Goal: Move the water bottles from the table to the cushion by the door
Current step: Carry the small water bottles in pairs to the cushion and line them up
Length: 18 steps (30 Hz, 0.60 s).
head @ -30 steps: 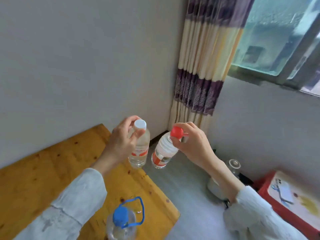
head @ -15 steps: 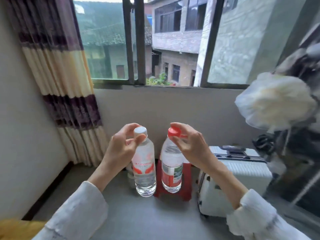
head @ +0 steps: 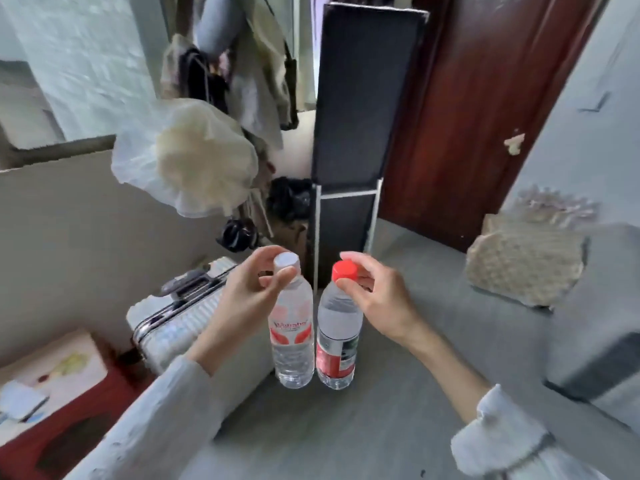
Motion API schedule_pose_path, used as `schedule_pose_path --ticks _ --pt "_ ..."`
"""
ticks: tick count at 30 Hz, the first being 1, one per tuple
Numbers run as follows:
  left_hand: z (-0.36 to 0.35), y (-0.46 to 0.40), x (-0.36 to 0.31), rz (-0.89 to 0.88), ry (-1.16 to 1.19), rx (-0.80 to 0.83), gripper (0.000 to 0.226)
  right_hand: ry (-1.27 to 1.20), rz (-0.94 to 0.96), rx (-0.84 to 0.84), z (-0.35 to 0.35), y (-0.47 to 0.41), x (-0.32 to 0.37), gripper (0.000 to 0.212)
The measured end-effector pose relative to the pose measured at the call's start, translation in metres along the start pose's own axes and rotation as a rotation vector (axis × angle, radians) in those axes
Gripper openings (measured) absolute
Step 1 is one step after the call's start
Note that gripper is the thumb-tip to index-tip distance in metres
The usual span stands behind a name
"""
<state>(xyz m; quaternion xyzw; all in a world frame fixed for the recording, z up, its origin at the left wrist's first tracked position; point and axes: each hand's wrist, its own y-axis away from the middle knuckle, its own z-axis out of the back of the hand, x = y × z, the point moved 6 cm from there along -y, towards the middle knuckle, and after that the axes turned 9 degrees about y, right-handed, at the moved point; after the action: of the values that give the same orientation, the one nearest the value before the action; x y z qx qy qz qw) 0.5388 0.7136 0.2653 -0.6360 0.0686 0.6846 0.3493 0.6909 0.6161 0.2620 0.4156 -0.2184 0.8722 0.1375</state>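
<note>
My left hand [head: 247, 296] pinches the neck of a clear water bottle with a white cap [head: 291, 337], which hangs upright above the grey floor. My right hand [head: 375, 296] grips the red cap of a second clear bottle with a red label [head: 337, 344], also hanging upright. The two bottles almost touch side by side in the middle of the view. A beige woven cushion [head: 523, 261] lies on the floor at the right, close to the dark red door [head: 478, 109]. The table is out of view.
A silver suitcase [head: 176, 320] stands on the floor to the left of the bottles. A tall black panel on a white frame [head: 360, 109] stands ahead beside the door. Clothes and a white plastic bag [head: 183, 157] hang at the upper left. A red box [head: 52, 393] sits at the lower left.
The view has swung right, from the table and window to the door side of the room. Both hands keep the same hold on the bottles, which now hang straight.
</note>
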Motion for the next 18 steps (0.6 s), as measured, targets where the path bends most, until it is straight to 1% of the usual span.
schedule_pose_path --ticks 2,5,9,13,18 --pt "-0.047 -0.047 0.015 -0.008 0.05 0.084 0.022 0.04 -0.055 -0.069 0.034 -0.023 -0.037 0.037" --pt "-0.115 -0.114 0.032 -0.026 0.128 0.19 0.02 0.123 -0.118 -0.157 0.087 -0.056 -0.083 0.033" --pt "-0.198 -0.189 0.039 -0.045 0.169 0.324 0.025 0.213 -0.189 -0.273 0.153 -0.093 -0.133 0.031" --pt "-0.27 -0.253 0.046 -0.065 0.195 0.424 0.027 0.217 -0.26 -0.387 0.209 -0.126 -0.181 0.028" --pt "-0.365 -0.317 0.067 -0.044 0.202 0.55 0.029 0.215 -0.332 -0.453 0.267 -0.166 -0.251 0.026"
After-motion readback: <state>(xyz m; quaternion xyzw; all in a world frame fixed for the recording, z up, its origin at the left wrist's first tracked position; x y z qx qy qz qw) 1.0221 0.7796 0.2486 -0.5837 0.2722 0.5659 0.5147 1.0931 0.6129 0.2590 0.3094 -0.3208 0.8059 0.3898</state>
